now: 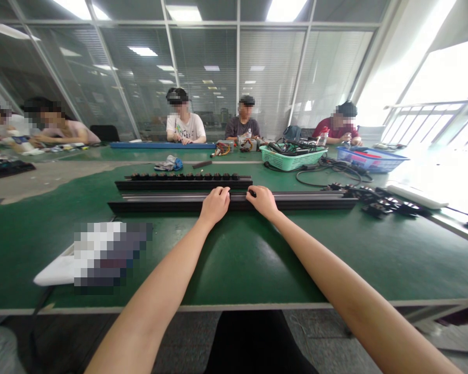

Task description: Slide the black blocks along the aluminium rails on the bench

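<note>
A long black rail (159,205) with a grey channel along its top lies crosswise on the green table in front of me. My left hand (216,204) rests over its middle, fingers curled and closed around the edge. Just to the right, my right hand (262,201) is closed too, thumb and fingers pinching a small black part (252,193) at the rail. What the left fingertips touch is partly hidden. Behind lies a shorter black rail (183,184), topped by a row of small black pieces (193,176).
Loose black parts (382,200) lie right of the rail, by a white bar (417,197). Farther back stand a green basket (292,162) of cables and a blue basket (374,163). Gloves (169,163) lie behind. A white device (56,270) sits front left. Several people work across the table.
</note>
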A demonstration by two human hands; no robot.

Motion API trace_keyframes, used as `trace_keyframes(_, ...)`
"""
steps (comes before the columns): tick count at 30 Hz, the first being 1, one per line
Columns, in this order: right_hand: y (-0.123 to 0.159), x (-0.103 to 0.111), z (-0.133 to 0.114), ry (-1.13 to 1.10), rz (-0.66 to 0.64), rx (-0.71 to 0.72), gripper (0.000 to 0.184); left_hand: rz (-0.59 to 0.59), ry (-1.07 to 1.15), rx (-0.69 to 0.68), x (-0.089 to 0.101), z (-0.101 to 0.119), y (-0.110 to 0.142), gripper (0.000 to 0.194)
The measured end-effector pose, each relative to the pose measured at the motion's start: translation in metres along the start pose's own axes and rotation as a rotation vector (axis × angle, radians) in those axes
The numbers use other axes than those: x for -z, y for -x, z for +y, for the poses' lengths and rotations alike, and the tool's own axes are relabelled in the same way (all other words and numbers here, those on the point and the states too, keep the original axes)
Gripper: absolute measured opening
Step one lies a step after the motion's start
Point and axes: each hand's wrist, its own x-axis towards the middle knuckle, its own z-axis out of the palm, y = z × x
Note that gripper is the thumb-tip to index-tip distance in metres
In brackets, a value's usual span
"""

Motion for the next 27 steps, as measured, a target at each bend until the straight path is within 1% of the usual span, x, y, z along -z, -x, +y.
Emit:
trace_keyframes(8,0.0013,0.0026,-0.0045,0.021,-0.004,-0.029,0.030,0.007,0.010,-0.008,-0.0007,-0.0009,0.0000,0.035)
trace_keyframes(19,-0.0002,0.0001,-0.0040,0.038,-0.005,-0.033,0.027,-0.008,0.012,-0.010,0.0002,-0.0015,-0.0006,0.036)
trace_keyframes(27,0.0079,0.0023,-0.0029,0.075,0.011,-0.035,0.028,0.000,0.024,-0.011,0.0004,-0.0024,-0.0009,0.035)
